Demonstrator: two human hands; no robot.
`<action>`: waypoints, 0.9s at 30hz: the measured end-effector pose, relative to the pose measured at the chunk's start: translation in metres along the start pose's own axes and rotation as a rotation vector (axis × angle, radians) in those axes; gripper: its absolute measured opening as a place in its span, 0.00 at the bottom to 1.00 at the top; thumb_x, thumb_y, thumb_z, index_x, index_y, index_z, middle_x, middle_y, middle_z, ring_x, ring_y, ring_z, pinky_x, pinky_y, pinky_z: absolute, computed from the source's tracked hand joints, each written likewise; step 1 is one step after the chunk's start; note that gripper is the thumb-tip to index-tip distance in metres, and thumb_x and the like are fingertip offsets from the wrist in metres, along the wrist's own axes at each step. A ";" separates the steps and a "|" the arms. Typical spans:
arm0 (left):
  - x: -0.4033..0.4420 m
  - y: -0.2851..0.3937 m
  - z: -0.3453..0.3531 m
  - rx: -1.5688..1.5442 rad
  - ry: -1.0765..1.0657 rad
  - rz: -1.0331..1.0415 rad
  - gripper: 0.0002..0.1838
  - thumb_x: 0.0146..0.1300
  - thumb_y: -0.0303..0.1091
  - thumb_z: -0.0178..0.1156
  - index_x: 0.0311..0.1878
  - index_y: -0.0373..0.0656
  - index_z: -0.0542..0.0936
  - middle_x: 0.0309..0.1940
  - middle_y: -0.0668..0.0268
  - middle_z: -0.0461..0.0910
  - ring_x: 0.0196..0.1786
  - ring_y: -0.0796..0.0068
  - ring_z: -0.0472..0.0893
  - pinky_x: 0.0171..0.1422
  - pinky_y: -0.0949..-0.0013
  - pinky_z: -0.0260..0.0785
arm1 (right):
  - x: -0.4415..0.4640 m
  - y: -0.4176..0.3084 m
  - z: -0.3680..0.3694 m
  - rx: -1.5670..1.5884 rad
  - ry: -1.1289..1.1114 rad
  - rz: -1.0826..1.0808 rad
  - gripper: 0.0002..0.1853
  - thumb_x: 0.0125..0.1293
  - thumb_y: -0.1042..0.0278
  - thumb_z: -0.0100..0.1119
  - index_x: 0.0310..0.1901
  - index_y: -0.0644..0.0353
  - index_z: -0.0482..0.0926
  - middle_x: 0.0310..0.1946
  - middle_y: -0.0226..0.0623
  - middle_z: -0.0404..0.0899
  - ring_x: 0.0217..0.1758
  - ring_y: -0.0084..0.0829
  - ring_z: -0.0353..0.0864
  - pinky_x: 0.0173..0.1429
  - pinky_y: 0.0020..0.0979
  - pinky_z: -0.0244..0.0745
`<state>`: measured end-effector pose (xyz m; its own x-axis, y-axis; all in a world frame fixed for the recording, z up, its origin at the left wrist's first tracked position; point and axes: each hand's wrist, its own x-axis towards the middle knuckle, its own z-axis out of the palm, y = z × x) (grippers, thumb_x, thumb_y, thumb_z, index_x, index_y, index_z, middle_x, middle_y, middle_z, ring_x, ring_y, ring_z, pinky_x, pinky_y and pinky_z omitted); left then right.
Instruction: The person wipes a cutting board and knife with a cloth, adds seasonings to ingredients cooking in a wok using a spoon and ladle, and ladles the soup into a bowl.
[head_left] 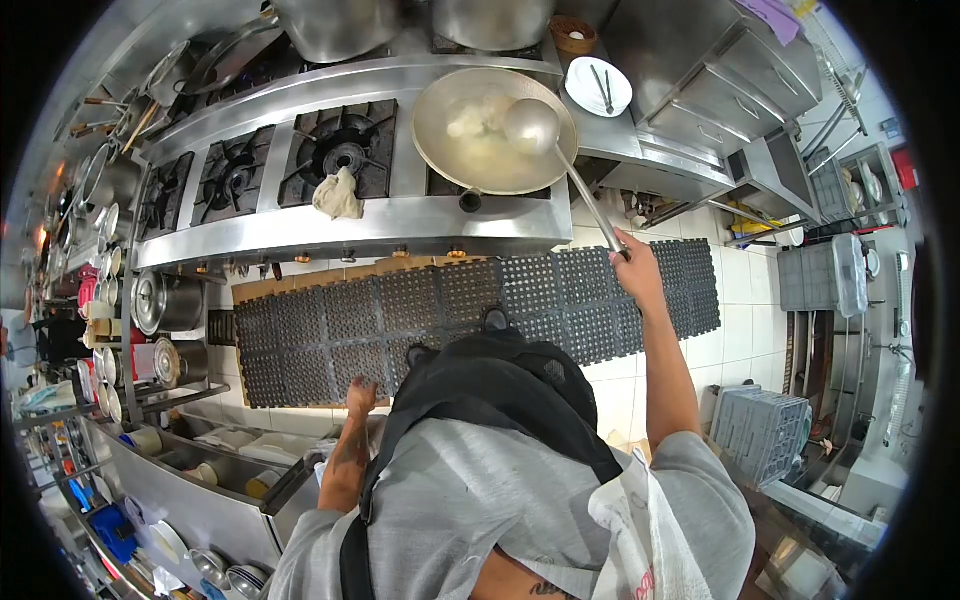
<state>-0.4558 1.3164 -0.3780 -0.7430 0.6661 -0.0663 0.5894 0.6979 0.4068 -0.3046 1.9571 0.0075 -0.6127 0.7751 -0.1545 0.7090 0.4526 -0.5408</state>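
Head view: the right hand (635, 268) grips the ladle (532, 127) slanting up-left into the wok (440, 155); left hand (362, 396) hangs empty, apart.

I note open air above the floor mat (430, 300), between my body and the stove (370, 222). The wok (437, 165) obstructs the stove's right end; the ladle (592, 200) slants across its rim. Large pots (335, 25) block passage behind.

The right hand (634, 268) gripped a long-handled ladle (532, 127), its bowl inside the wok (446, 157); the left hand (361, 394) was empty.
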 end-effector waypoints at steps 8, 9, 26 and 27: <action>0.011 0.025 -0.022 -0.401 -0.251 -0.574 0.38 0.59 0.51 0.68 0.64 0.32 0.73 0.26 0.56 0.85 0.25 0.67 0.85 0.35 0.65 0.77 | -0.040 -0.038 -0.047 0.408 -0.033 0.098 0.29 0.66 0.77 0.59 0.69 0.52 0.74 0.24 0.27 0.75 0.24 0.18 0.68 0.32 0.26 0.66; 0.010 0.010 -0.007 -0.378 -0.269 -0.479 0.39 0.58 0.53 0.69 0.63 0.32 0.73 0.26 0.56 0.85 0.27 0.66 0.86 0.38 0.65 0.77 | -0.043 -0.039 -0.052 0.409 -0.025 0.081 0.29 0.66 0.77 0.59 0.70 0.52 0.74 0.25 0.27 0.75 0.24 0.17 0.66 0.30 0.25 0.64; 0.102 0.307 -0.613 -0.042 1.294 0.817 0.15 0.73 0.29 0.50 0.54 0.33 0.81 0.49 0.57 0.82 0.53 0.60 0.80 0.60 0.61 0.71 | -0.056 -0.055 -0.087 0.453 -0.080 -0.013 0.29 0.68 0.79 0.57 0.71 0.57 0.71 0.23 0.23 0.72 0.20 0.15 0.65 0.24 0.21 0.61; 0.090 0.312 -0.633 0.048 1.313 0.914 0.15 0.73 0.29 0.50 0.54 0.33 0.81 0.49 0.57 0.82 0.53 0.60 0.80 0.60 0.61 0.71 | -0.057 -0.057 -0.087 0.491 -0.099 0.016 0.29 0.68 0.79 0.57 0.71 0.57 0.71 0.23 0.24 0.72 0.20 0.15 0.66 0.24 0.21 0.62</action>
<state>-0.5399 1.4277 0.3193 0.1188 0.1857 0.9754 0.9586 0.2345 -0.1614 -0.2800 1.9259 0.1194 -0.6502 0.7237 -0.2313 0.4853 0.1614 -0.8593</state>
